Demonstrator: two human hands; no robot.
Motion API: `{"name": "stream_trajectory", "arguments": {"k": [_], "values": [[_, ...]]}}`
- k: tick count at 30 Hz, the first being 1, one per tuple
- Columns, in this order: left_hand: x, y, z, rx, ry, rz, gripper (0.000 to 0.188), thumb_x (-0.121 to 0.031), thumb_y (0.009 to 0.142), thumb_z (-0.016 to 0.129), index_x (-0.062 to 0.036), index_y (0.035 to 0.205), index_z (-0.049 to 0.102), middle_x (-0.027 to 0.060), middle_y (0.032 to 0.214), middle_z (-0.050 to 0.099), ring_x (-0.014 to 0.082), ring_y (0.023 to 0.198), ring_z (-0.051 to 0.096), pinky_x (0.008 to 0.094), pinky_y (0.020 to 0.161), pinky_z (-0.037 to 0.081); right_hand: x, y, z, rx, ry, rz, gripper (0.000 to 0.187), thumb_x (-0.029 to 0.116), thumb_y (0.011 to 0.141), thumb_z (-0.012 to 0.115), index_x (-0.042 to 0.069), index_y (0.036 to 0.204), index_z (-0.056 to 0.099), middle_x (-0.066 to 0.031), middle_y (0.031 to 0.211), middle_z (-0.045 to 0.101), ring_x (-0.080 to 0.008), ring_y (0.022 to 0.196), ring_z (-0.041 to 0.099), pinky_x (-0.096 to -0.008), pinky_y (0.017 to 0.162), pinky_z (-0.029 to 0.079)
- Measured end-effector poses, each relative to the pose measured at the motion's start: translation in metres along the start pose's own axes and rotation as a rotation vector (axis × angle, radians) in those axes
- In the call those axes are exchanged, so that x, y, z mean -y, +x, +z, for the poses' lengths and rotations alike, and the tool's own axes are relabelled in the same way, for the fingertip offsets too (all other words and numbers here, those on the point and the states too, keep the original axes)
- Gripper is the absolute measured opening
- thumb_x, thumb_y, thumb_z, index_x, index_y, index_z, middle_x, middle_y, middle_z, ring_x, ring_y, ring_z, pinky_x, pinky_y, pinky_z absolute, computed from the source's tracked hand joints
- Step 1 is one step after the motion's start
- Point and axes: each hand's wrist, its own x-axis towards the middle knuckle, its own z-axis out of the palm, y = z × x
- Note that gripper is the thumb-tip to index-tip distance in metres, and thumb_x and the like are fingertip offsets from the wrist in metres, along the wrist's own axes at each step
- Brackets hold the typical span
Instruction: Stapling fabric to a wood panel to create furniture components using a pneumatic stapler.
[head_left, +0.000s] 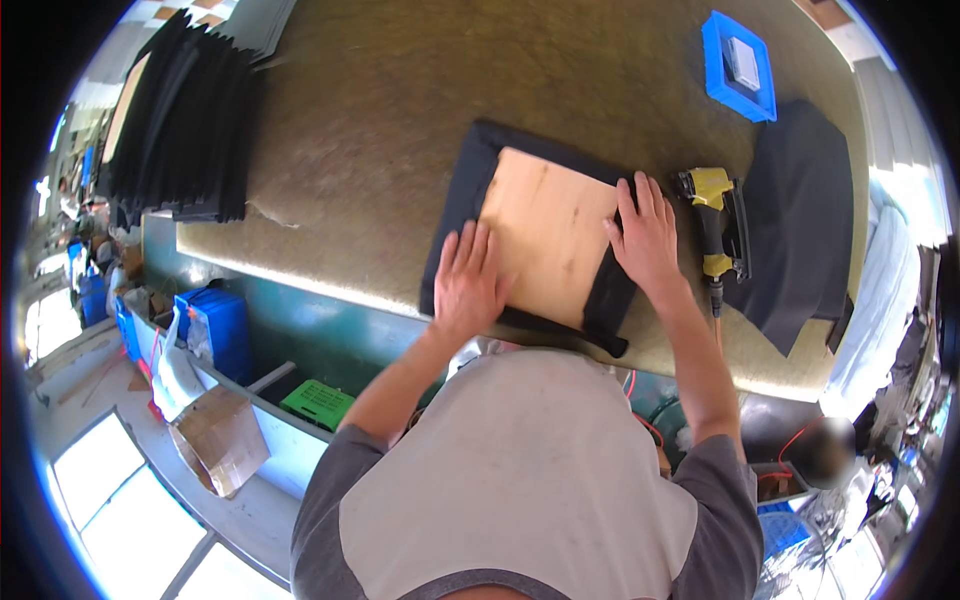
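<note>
A pale wooden board (550, 235) lies tilted on the worktable, framed by black fabric (462, 190) folded over its edges. My left hand (468, 285) rests flat on the board's left side, fingers stretched over the fabric. At the upper right corner my right hand (645, 235) presses on the folded fabric with its fingers extended. Part of the right edge is hidden beneath that hand. Just right of it lies a yellow and black staple gun (713, 225), its hose running toward the table's near edge.
Black fabric sheets (800, 210) lie at the right, below a blue tray (712, 60) holding small light-coloured pieces. A tall stack of black-covered panels (185, 130) stands at the far left of the worktable (370, 110). Below the near edge are a cardboard box (220, 440) and a green crate (318, 403).
</note>
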Motion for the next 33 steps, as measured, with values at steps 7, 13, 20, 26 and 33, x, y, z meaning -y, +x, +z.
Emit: {"name": "stream_trajectory", "arguments": {"k": [7,13,20,26,33], "values": [[0.048,0.123,0.021,-0.199,-0.02,0.103,0.051,-0.031,0.092,0.064,0.0019,0.132,0.06,0.0191,0.144,0.056,0.0349,0.14,0.047,0.0496,0.12,0.032,0.103,-0.06,-0.046,0.483,0.273,0.003,0.045,0.035,0.089,0.071,0.006,0.122,0.063,-0.0199,0.112,0.066,-0.0382,0.096,0.066,-0.049,0.083,0.054],[0.033,0.088,0.022,-0.002,-0.326,0.544,0.038,-0.02,0.086,0.069,-0.0046,0.12,0.067,0.0117,0.143,0.059,0.0298,0.141,0.048,0.0469,0.121,0.036,0.056,-0.008,-0.055,0.054,0.719,0.117,0.016,0.009,0.087,0.074,0.004,0.102,0.072,-0.0159,0.089,0.071,-0.0341,0.082,0.07,-0.042,0.072,0.056],[0.035,0.088,0.01,-0.187,-0.441,0.382,0.037,-0.008,0.078,0.073,-0.0064,0.114,0.068,0.0108,0.126,0.066,0.0309,0.121,0.06,0.0451,0.102,0.049,0.002,0.063,0.027,-0.118,0.593,0.204,0.016,0.011,0.087,0.076,0.004,0.101,0.074,-0.0123,0.089,0.069,-0.0298,0.08,0.07,-0.0395,0.073,0.056],[0.071,0.125,0.003,-0.332,-0.146,-0.107,0.051,-0.015,0.08,0.078,-0.005,0.128,0.065,0.0102,0.13,0.059,0.0314,0.119,0.057,0.0428,0.098,0.048,0.041,0.117,0.06,-0.118,0.39,0.152,0.006,0.012,0.086,0.075,0.008,0.089,0.072,-0.0098,0.09,0.066,-0.0334,0.088,0.067,-0.0467,0.076,0.055],[0.063,0.188,-0.003,0.013,-0.277,0.011,0.062,-0.028,0.079,0.081,-0.0077,0.135,0.063,0.0089,0.137,0.057,0.0308,0.125,0.056,0.0429,0.104,0.048,0.031,0.097,0.044,-0.22,0.68,0.236,0.009,0.0,0.087,0.071,0.004,0.092,0.065,-0.0114,0.089,0.064,-0.0312,0.079,0.065,-0.0417,0.067,0.052]]}}
